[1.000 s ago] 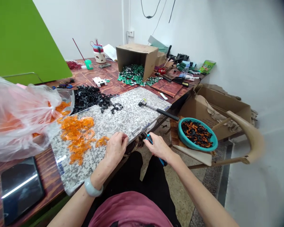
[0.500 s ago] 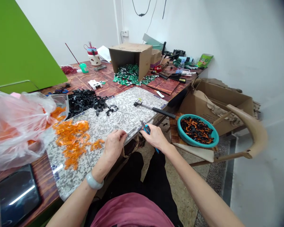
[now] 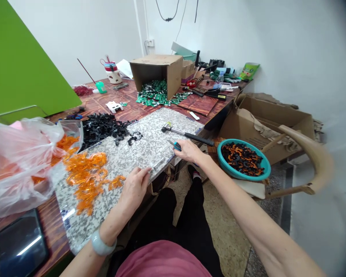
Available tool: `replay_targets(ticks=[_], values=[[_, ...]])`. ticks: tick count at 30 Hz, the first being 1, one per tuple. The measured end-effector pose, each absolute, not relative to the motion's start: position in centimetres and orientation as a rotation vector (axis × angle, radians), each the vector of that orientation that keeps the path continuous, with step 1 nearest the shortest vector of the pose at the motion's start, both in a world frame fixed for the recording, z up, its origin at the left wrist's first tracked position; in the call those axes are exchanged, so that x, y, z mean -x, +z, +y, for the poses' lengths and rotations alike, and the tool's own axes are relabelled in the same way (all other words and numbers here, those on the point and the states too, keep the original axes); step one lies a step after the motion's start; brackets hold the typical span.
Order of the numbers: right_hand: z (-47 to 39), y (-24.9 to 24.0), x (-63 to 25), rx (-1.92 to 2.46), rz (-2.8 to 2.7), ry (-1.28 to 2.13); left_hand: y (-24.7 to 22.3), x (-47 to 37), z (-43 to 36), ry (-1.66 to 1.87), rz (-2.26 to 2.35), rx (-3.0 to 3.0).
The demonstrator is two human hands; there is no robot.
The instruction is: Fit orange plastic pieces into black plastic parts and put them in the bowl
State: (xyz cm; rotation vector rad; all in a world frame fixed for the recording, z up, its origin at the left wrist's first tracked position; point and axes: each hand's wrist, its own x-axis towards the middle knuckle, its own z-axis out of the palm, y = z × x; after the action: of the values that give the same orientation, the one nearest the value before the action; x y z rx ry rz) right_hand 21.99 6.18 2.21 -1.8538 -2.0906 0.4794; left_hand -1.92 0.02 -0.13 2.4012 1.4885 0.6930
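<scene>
My left hand [image 3: 136,186] is closed in a pinch at the front edge of the speckled grey board [image 3: 150,130]. A thin, clear-looking strip [image 3: 158,164] runs from its fingertips along the edge. My right hand [image 3: 188,151] is wrapped round a blue-handled tool [image 3: 177,146] with a narrow metal tip pointing left; its exact kind is hidden by the fingers. A rubber mallet [image 3: 187,134] lies just beyond the right hand. Transparent orange plastic clips [image 3: 88,173] are heaped left of my left hand, with black clips [image 3: 103,129] piled behind them.
A teal basin [image 3: 243,159] of mixed black and orange parts sits on a wooden chair at right. Green circuit boards [image 3: 155,93] spill from a cardboard box [image 3: 174,75]. A plastic bag [image 3: 20,165] and a tablet [image 3: 23,244] are at left.
My left hand has drawn slightly left and down, and the right hand has risen over the board's edge with the blue-handled tool. The camera view has shifted a little.
</scene>
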Motion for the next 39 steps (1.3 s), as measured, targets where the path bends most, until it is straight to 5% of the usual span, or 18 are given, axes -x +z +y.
replay_targets(ticks=[20, 39], values=[[1.3, -0.4, -17.9, 1.608, -1.518, 0.971, 0.2, 0.7, 1.2, 0.785, 1.55, -2.294], [1.0, 0.1, -17.8, 1.6, -1.452, 1.03, 0.5, 0.5, 1.2, 0.761, 1.618, -2.23]])
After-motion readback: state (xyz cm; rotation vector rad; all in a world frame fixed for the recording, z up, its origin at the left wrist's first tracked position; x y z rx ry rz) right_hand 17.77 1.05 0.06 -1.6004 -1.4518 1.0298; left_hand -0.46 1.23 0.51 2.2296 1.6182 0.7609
